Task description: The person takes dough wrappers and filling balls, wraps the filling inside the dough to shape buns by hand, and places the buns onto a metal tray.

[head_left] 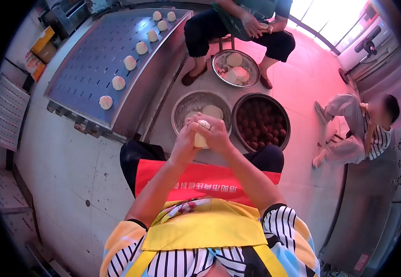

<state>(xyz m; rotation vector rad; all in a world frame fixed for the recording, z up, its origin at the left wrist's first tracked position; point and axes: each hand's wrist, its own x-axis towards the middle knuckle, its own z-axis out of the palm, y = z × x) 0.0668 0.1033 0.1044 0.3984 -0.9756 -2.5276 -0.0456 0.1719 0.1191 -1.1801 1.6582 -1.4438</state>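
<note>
My left hand (185,141) and my right hand (218,135) are closed together around a pale ball of dough (201,140), above my lap. Part of the dough shows between the thumbs, and more bulges out below; the rest is hidden by my fingers. Just beyond my hands is a steel bowl (178,107) with large lumps of white dough (212,112) in it. To its right stands a dark round tub (285,136) full of small dark brown balls (259,121).
A metal slotted table (87,64) at left carries a row of dough balls (130,63). Opposite, a seated co-worker (251,18) holds a pale piece in both hands, above another steel bowl (215,69) of dough. Another person (378,124) sits at right, near a fan (367,44).
</note>
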